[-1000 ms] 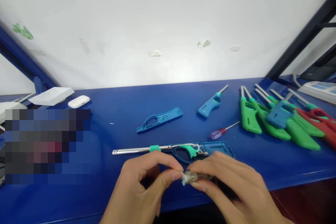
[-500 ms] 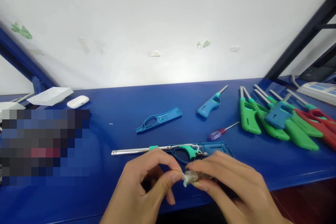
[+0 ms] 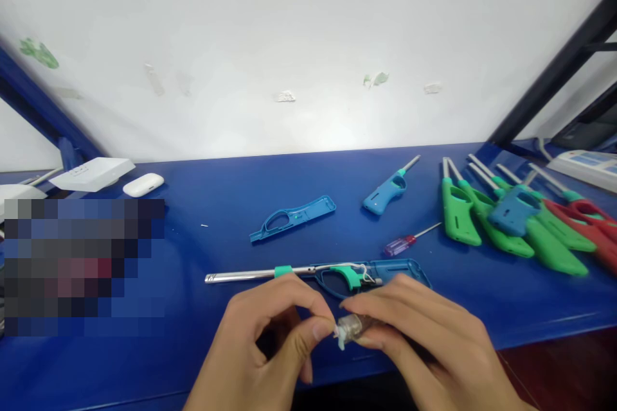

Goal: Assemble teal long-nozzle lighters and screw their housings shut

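Both my hands meet at the front edge of the blue table (image 3: 202, 347). My right hand (image 3: 424, 340) grips a small clear gas tank (image 3: 354, 327) with a pale valve tip at its left end. The thumb and forefinger of my left hand (image 3: 260, 347) pinch that tip. Just behind my fingers lies an opened blue lighter half (image 3: 332, 273) with a metal tube pointing left, a green trigger and thin wires.
A loose blue lighter shell (image 3: 293, 218) and a whole blue lighter (image 3: 388, 189) lie further back. A purple-handled screwdriver (image 3: 407, 242) rests to the right. Several green, red and blue lighters (image 3: 520, 218) are piled at the far right. A white earbud case (image 3: 143, 184) sits back left.
My fingers have shifted slightly on the tank's tip and my left thumb has moved in a little. Everything on the table stays as it was.
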A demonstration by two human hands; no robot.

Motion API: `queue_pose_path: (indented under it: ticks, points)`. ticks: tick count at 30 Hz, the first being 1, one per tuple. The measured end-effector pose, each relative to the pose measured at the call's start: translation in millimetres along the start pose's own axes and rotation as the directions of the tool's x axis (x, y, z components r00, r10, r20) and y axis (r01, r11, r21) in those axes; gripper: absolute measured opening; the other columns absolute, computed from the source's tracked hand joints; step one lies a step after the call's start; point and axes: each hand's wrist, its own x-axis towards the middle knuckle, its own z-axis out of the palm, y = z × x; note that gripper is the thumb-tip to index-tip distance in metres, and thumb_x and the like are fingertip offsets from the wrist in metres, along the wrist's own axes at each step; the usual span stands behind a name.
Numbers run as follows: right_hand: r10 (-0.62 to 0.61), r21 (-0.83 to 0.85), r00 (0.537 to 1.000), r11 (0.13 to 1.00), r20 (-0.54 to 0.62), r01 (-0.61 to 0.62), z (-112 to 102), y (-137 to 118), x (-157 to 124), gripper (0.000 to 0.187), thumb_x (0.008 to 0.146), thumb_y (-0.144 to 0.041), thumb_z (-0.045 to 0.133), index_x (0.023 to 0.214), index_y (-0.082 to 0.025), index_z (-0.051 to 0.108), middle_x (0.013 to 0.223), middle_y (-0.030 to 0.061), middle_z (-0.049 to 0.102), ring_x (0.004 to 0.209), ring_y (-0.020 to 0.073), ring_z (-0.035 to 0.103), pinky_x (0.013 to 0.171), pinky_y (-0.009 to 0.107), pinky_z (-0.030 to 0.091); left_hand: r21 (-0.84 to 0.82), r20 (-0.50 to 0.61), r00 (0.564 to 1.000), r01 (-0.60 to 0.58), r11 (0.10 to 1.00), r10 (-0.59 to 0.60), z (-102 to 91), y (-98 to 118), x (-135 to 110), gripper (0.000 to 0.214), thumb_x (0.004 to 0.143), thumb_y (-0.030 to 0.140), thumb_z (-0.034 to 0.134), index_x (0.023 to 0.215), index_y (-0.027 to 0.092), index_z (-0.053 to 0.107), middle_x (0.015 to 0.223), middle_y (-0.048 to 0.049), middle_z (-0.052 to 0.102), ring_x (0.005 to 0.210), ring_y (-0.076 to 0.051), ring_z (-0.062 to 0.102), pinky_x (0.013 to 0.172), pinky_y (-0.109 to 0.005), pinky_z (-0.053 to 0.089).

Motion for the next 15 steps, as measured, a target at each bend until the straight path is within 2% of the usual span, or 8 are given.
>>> queue_pose_path:
  ticks: [3, 8, 15]
  points:
    - [0.008, 0.0, 1.0, 1.0, -0.004, -0.008, 2.0, 0.2, -0.1, 0.019, 0.106, -0.015, 0.06, 0.119, -0.027, 0.068, 0.107, -0.0045, 0.082, 0.098, 0.014, 0.075, 0.094, 0.026, 0.056, -0.002, -0.002, 1.0, -0.001, 1.0, 0.001, 0.5, -2.1, -0.2, 0.029, 0.101, 0.043, 0.068, 0.081, 0.023, 0.074, 0.071, 0.0035, 0.061, 0.052, -0.01, 0.057, 0.052, -0.023, 0.039]
    - [-0.009, 0.006, 1.0, 1.0, -0.029, 0.01, 5.0, -1.6, 2.9, 0.015, 0.107, -0.016, 0.057, 0.114, -0.024, 0.067, 0.097, -0.0024, 0.079, 0.085, 0.0144, 0.071, 0.083, 0.026, 0.056, 0.013, -0.007, 1.0, -0.002, 1.0, 0.002, 0.8, -4.4, 0.9, 0.029, 0.1, 0.042, 0.068, 0.079, 0.022, 0.074, 0.071, 0.003, 0.062, 0.049, -0.009, 0.056, 0.049, -0.022, 0.039]
    - [0.034, 0.037, 0.999, 0.999, 0.041, -0.035, 5.3, -3.0, 3.8, 0.014, 0.109, -0.018, 0.052, 0.113, -0.025, 0.064, 0.093, -0.0007, 0.074, 0.081, 0.0166, 0.067, 0.073, 0.028, 0.052, 0.103, -0.01, 0.995, -0.101, 0.99, 0.103, -0.9, -5.8, -1.6, 0.027, 0.102, 0.034, 0.067, 0.077, 0.024, 0.074, 0.067, 0.0041, 0.063, 0.05, -0.009, 0.057, 0.05, -0.021, 0.041]
